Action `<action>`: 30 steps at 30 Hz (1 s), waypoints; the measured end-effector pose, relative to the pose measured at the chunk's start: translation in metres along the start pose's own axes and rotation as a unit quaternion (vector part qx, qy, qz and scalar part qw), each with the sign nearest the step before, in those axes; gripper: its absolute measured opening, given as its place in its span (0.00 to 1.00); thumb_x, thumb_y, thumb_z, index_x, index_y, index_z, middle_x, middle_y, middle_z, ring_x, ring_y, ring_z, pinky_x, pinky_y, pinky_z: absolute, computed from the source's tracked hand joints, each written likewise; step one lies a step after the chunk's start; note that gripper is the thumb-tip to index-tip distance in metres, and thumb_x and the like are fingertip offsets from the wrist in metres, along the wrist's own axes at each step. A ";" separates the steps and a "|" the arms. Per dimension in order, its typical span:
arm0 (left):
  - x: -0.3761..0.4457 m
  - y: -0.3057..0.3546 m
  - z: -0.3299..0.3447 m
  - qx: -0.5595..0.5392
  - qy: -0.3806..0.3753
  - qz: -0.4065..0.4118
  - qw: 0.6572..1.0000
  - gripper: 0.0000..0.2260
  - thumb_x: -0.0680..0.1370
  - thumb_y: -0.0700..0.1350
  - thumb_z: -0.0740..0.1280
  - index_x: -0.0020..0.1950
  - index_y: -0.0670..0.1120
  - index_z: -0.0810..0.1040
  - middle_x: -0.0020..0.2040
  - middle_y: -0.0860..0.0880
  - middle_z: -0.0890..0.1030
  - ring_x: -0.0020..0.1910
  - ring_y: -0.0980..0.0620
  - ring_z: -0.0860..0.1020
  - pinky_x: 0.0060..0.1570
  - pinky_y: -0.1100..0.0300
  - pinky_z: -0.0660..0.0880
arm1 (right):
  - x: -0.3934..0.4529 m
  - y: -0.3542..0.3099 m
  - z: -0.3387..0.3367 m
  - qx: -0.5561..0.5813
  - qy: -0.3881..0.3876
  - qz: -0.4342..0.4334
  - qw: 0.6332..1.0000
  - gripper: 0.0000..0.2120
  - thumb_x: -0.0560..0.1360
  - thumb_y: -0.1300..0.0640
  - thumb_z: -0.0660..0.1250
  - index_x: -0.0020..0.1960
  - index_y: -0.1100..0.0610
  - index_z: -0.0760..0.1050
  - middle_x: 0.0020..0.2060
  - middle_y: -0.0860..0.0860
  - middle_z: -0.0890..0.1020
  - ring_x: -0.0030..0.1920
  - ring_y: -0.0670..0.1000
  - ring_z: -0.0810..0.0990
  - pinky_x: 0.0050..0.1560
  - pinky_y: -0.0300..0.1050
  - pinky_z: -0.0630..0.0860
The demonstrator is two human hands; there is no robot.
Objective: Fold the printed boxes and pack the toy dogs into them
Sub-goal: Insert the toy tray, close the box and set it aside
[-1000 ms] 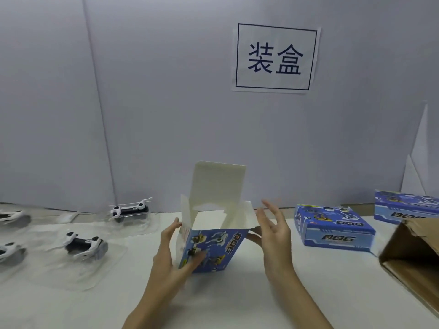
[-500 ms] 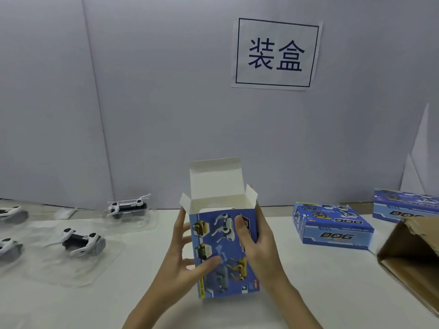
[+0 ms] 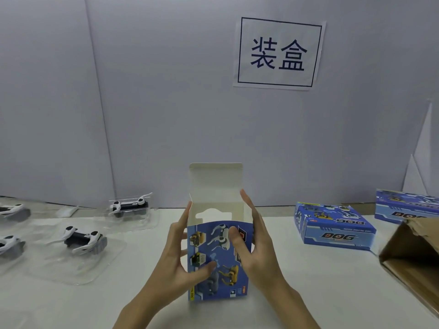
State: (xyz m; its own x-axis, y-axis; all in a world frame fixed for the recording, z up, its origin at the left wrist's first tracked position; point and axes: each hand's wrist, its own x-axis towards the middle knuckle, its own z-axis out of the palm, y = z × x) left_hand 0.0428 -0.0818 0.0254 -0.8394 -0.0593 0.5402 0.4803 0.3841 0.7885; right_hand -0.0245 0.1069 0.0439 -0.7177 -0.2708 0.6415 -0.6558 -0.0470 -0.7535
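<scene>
right now the blue printed box (image 3: 218,260) stands up tall in the middle of the white worktop (image 3: 308,293), nearest of all, and both hands hold it. the left hand (image 3: 177,264) grips its left side, thumb on the front and fingers (image 3: 184,218) behind. the right hand (image 3: 255,248) grips its right side, thumb on the front picture, fingers curled round the edge. the top lid sticks straight up, so this box is folded into shape but open, and i see no dog inside it.

left of that box, a bit further back, lie toy dogs in clear trays: one close (image 3: 82,237), one behind it (image 3: 130,205), and two more at the far left edge. none of these are packed. right of the box sits a shut blue box (image 3: 332,230), and past it another (image 3: 406,206), so some look done. a brown carton (image 3: 413,262) stands open at the right. on the wall behind hangs a paper sign (image 3: 279,53).

i think about four dogs are left to pack.
</scene>
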 end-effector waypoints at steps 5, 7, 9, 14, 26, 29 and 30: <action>0.001 0.002 -0.001 -0.001 0.006 -0.017 1.000 0.50 0.65 0.71 0.78 0.77 0.75 0.49 0.72 0.73 0.68 0.70 0.62 0.73 0.56 0.60 0.81 | -0.002 0.000 -0.004 -0.004 -0.015 0.019 1.000 0.29 0.75 0.32 0.65 0.74 0.25 0.60 0.75 0.44 0.73 0.64 0.50 0.82 0.59 0.60 0.83; 0.004 0.006 0.002 -0.014 0.034 -0.008 0.999 0.47 0.65 0.74 0.75 0.77 0.73 0.52 0.69 0.75 0.69 0.68 0.63 0.75 0.54 0.59 0.81 | -0.002 -0.001 -0.004 -0.002 -0.012 0.011 1.000 0.27 0.77 0.37 0.65 0.73 0.24 0.62 0.74 0.43 0.73 0.63 0.50 0.82 0.58 0.59 0.83; 0.006 0.009 0.006 -0.047 0.065 -0.009 0.997 0.42 0.68 0.73 0.74 0.75 0.70 0.56 0.67 0.70 0.72 0.67 0.55 0.78 0.54 0.55 0.83 | -0.003 -0.002 -0.002 0.018 -0.006 0.019 1.000 0.24 0.77 0.35 0.64 0.71 0.24 0.64 0.75 0.41 0.72 0.66 0.50 0.80 0.56 0.60 0.84; 0.005 0.020 0.009 -0.004 0.104 0.035 0.994 0.34 0.75 0.62 0.72 0.77 0.68 0.58 0.72 0.69 0.68 0.70 0.66 0.71 0.56 0.72 0.76 | -0.002 -0.008 0.001 -0.065 0.097 -0.042 0.992 0.25 0.80 0.33 0.60 0.74 0.39 0.70 0.77 0.38 0.67 0.77 0.46 0.67 0.65 0.61 0.79; 0.004 0.023 0.007 0.041 0.081 0.039 0.995 0.19 0.76 0.59 0.71 0.65 0.73 0.73 0.73 0.73 0.57 0.71 0.73 0.63 0.51 0.78 0.73 | 0.001 -0.017 0.001 -0.050 0.111 -0.040 0.992 0.16 0.84 0.52 0.60 0.69 0.46 0.75 0.70 0.39 0.78 0.72 0.48 0.75 0.65 0.60 0.79; 0.007 0.026 0.008 0.024 0.103 0.037 0.994 0.15 0.73 0.65 0.70 0.59 0.69 0.79 0.73 0.76 0.59 0.70 0.75 0.64 0.52 0.77 0.74 | 0.002 -0.025 0.001 0.036 0.131 0.040 0.990 0.15 0.85 0.56 0.63 0.68 0.42 0.76 0.67 0.41 0.81 0.63 0.54 0.83 0.51 0.59 0.85; 0.007 0.025 0.008 0.023 0.110 0.049 0.992 0.14 0.73 0.64 0.71 0.58 0.67 0.81 0.75 0.73 0.60 0.72 0.73 0.65 0.54 0.74 0.75 | 0.002 -0.027 0.002 0.051 0.147 0.055 0.986 0.17 0.84 0.58 0.63 0.67 0.40 0.77 0.65 0.44 0.82 0.56 0.54 0.86 0.43 0.54 0.86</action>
State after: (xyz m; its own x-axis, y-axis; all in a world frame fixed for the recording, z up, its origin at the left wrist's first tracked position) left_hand 0.0471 -0.0654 0.0469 -0.7115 -0.2176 0.6682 0.5398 0.4396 0.7179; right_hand -0.0075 0.1060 0.0650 -0.8304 0.0095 0.5571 -0.5532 -0.1340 -0.8222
